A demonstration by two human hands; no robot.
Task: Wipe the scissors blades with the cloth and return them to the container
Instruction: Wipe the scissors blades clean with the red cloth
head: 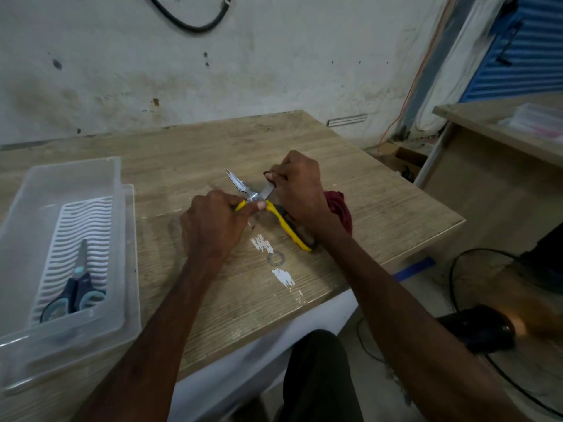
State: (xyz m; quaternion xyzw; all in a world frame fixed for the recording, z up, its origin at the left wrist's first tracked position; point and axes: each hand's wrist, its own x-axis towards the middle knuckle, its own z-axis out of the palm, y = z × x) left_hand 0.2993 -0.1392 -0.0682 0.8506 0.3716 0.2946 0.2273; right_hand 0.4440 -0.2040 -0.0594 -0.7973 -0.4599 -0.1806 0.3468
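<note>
The left hand (213,229) is gripping one yellow handle of the scissors (242,185), its fingers (243,210) curling round it. The right hand (300,190) is pinching one blade through the dark red cloth (339,208), which is bunching out behind the palm. The scissors are lying spread open, low over the middle of the worktop (213,141), well apart from the clear container (129,269) sitting at its left edge. Inside it, blue scissors (77,290) are resting on a white ribbed insert (88,214). The wood-grain surface is showing white chipped patches (283,277). A stained pale wall (274,71) is standing behind, a black cable (189,24) looping across it, with a blue shutter (524,50) at the right.
</note>
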